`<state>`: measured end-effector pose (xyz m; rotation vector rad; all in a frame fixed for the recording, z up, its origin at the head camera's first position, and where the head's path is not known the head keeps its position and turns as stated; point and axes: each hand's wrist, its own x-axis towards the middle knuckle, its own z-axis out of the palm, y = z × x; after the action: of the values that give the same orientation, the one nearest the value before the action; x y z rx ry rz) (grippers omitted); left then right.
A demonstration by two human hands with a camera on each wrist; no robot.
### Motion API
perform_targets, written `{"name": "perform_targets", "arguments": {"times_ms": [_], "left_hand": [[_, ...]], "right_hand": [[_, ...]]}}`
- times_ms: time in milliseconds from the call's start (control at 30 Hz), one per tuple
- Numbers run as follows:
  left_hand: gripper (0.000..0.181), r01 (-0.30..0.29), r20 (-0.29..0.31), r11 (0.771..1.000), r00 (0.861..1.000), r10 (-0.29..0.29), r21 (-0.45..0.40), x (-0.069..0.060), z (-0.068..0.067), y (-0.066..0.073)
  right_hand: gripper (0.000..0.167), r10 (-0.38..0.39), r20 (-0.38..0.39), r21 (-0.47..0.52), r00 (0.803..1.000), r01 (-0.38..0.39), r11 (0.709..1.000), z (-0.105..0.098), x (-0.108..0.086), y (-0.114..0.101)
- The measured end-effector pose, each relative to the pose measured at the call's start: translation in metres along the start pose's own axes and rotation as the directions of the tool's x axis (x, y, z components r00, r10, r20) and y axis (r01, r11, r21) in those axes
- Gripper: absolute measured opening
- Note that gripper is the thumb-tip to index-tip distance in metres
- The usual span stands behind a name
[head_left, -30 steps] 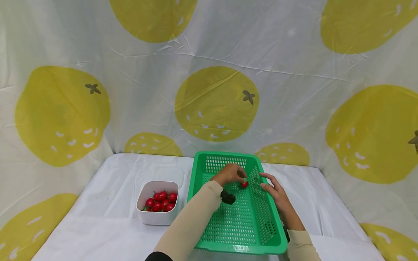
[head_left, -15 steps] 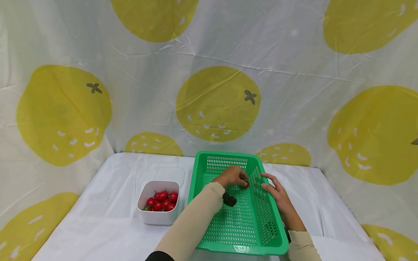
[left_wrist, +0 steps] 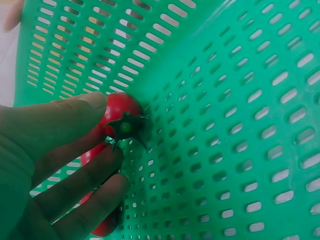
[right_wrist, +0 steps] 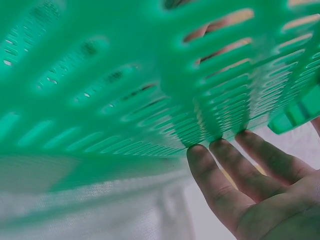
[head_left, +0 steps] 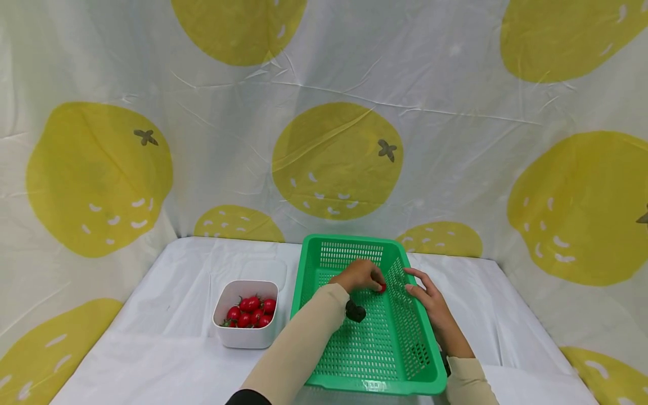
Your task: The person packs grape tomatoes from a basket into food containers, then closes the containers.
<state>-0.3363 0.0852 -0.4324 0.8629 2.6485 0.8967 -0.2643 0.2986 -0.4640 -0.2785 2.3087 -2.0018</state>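
My left hand (head_left: 357, 275) reaches into a green plastic basket (head_left: 372, 386) and pinches a cherry tomato (head_left: 382, 288) near the right inner wall. In the left wrist view the thumb presses on this red tomato (left_wrist: 122, 109), whose green stem cap faces the camera. More red tomatoes (left_wrist: 103, 227) show behind the fingers; whether they are held or lie in the basket I cannot tell. At the basket's right side, my right hand (head_left: 430, 301) holds the rim with thumb and forefinger. Its other fingertips touch the slotted outer wall in the right wrist view.
A white square tub (head_left: 245, 338) with several cherry tomatoes (head_left: 251, 304) stands left of the basket. Behind it lies a translucent lid (head_left: 265, 271). A white cloth (head_left: 162, 315) covers the table, and a lemon-print curtain (head_left: 223, 140) hangs at the back.
The left fingers have moved slightly in on the tomato, and less of it shows now. My right hand and the basket stay in place.
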Motion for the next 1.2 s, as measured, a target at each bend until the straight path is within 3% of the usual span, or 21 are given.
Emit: {"name": "perform_targets", "arguments": {"times_ms": [200, 467, 833, 1200], "left_hand": [[0.009, 0.006, -0.019, 1.0, 1.0, -0.005, 0.015, 0.0002, 0.0025, 0.0016], [0.007, 0.06, -0.027, 0.997, 0.998, -0.059, 0.039, -0.0004, 0.0065, 0.0036], [0.016, 0.108, 0.033, 0.99, 0.993, -0.111, 0.088, -0.0018, 0.0058, 0.0042], [0.014, 0.105, 0.045, 0.991, 0.993, -0.109, 0.077, -0.0024, 0.0075, 0.0025]], "right_hand": [[0.049, -0.002, -0.001, 0.016, 1.0, 0.002, 1.0, 0.0002, 0.0002, -0.0001], [0.049, -0.011, -0.008, 0.015, 1.0, 0.011, 1.0, 0.0003, 0.0001, -0.0001], [0.05, 0.008, -0.008, 0.048, 1.0, -0.008, 0.999, 0.0016, -0.0006, -0.0002], [0.048, -0.009, -0.014, 0.034, 1.0, 0.01, 0.999, 0.0032, -0.0018, -0.0029]]}}
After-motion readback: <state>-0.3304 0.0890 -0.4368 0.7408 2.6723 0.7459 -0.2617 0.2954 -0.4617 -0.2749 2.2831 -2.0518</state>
